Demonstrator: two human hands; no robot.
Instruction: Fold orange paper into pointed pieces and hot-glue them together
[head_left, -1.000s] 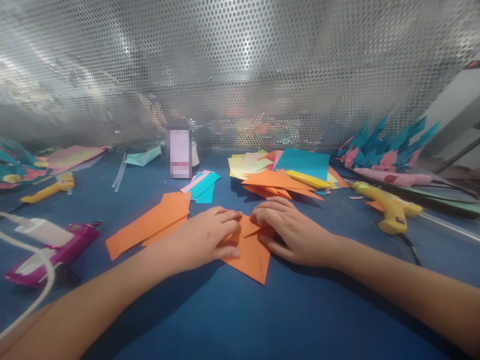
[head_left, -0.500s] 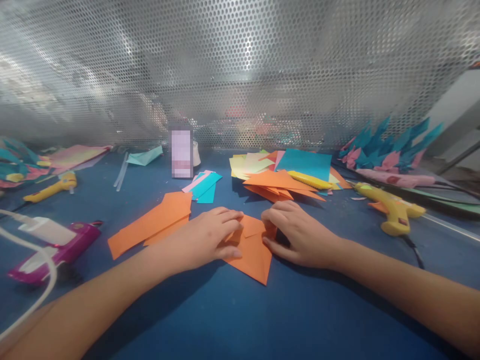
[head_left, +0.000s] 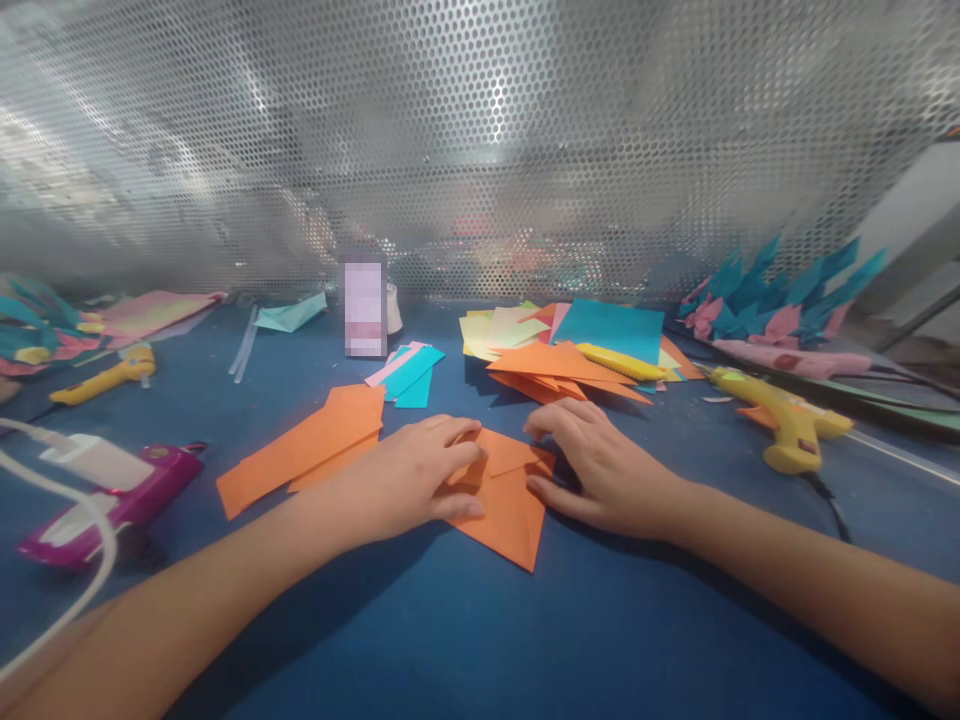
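Observation:
A folded sheet of orange paper (head_left: 504,510) lies on the blue table between my hands, with one corner pointing towards me. My left hand (head_left: 427,470) holds its left side, thumb lying on the paper and fingers curled over the edge. On the other side, my right hand (head_left: 592,460) has its thumb at the paper's right edge, while its fingers are raised and apart from the thumb. A folded flap shows across the upper part of the sheet. More folded orange paper (head_left: 315,440) lies left of my left hand.
Behind my hands are stacked orange sheets (head_left: 555,365) with a yellow cutter (head_left: 619,361) on top, and blue strips (head_left: 412,375). Yellow glue guns (head_left: 795,425) lie right and left. A magenta power strip (head_left: 150,490) with a white cable is at left. A phone (head_left: 364,308) stands before the perforated metal panel (head_left: 480,150).
My right fingers have lifted and opened away from the paper's right edge, uncovering its upper right corner. My left hand stays almost where it was.

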